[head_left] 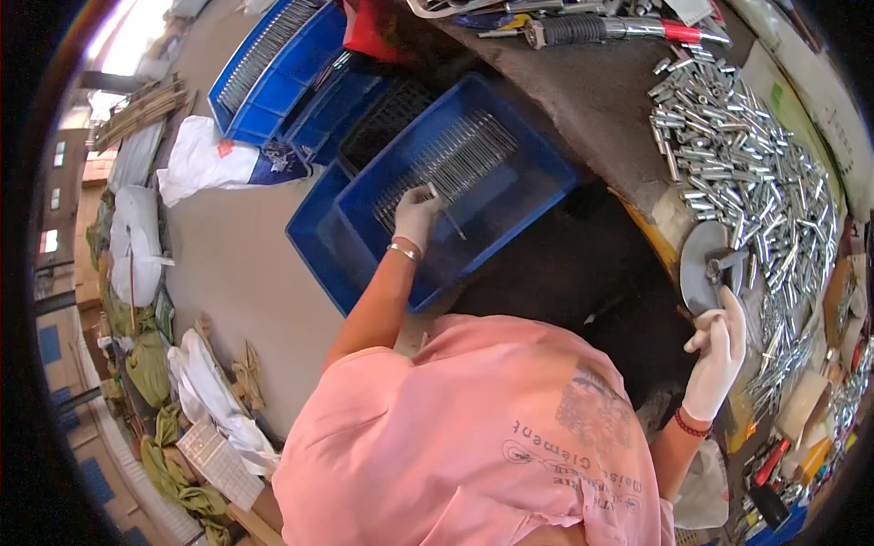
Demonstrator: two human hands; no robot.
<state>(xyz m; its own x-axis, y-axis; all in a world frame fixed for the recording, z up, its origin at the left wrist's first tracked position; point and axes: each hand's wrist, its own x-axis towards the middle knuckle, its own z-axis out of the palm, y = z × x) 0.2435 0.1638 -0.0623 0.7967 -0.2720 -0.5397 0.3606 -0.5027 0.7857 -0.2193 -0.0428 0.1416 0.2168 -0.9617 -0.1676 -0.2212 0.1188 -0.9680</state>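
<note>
My left hand [416,217], in a white glove with a metal bracelet at the wrist, reaches into a blue plastic crate [546,173] and pinches a thin metal rod [452,222]. A row of similar rods [451,164] lies across the crate's floor. My right hand [719,350], also gloved, rests at the workbench edge just below a round metal disc fixture [703,264], fingers loosely spread and holding nothing I can see. My pink shirt fills the lower middle.
A big heap of shiny metal pins [756,164] covers the bench at right. More blue crates [273,73] stand on the concrete floor at upper left. White sacks [205,155] and green cloth [150,364] lie along the left. Hand tools [601,29] rest on the bench top.
</note>
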